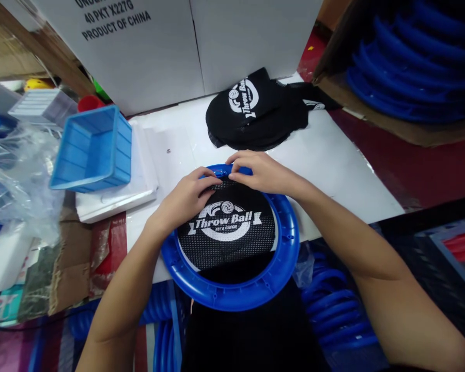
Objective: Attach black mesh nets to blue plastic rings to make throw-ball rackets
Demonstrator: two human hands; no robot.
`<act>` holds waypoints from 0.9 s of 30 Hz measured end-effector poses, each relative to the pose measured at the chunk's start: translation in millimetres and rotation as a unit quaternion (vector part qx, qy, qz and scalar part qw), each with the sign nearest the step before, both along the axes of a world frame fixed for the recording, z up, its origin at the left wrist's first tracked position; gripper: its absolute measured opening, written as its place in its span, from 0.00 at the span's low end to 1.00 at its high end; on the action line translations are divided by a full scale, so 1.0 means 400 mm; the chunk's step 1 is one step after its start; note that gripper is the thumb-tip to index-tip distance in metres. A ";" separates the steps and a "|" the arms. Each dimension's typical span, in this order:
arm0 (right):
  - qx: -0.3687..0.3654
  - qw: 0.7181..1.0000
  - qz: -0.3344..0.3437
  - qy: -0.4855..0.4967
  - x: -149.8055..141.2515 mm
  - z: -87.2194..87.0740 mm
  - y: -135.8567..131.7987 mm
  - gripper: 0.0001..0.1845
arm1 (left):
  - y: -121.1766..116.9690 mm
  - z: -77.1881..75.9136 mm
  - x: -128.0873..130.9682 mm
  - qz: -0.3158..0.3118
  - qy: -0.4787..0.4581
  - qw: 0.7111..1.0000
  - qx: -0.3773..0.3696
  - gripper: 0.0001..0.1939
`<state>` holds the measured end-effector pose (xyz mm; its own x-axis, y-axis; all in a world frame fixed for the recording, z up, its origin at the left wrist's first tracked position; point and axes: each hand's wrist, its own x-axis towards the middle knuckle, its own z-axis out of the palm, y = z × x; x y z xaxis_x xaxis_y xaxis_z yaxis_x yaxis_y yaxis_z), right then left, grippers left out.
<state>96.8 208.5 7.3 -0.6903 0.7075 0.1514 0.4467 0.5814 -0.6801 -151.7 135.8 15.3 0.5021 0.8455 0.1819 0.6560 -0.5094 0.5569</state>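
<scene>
Blue plastic ring (232, 297) overhangs the white bench (333, 160) edge, black "Throw Ball" mesh (227, 230) laid inside. Left hand (186, 199) and right hand (263, 173) pinch the mesh's far edge. Beyond lies a stack of mesh pieces (256, 111).

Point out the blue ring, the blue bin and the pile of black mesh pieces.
blue ring (232, 297), head view, near rim.
blue bin (91, 150), head view, inside wall.
pile of black mesh pieces (256, 116), head view, top piece.

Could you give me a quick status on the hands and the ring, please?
Left hand and right hand press mesh at ring far edge. Nothing in the way.
</scene>
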 end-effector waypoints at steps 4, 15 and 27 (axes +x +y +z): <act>-0.014 1.000 -0.005 0.016 -0.004 0.000 0.001 0.10 | 0.003 0.001 0.000 -0.002 -0.002 1.000 -0.003 0.13; -0.055 0.998 -0.011 0.034 -0.006 -0.006 0.019 0.10 | 0.012 -0.016 0.002 0.014 0.010 1.000 0.002 0.16; -0.060 0.997 -0.007 0.038 -0.004 -0.012 0.028 0.08 | 0.004 -0.006 -0.004 0.026 0.096 0.992 0.075 0.16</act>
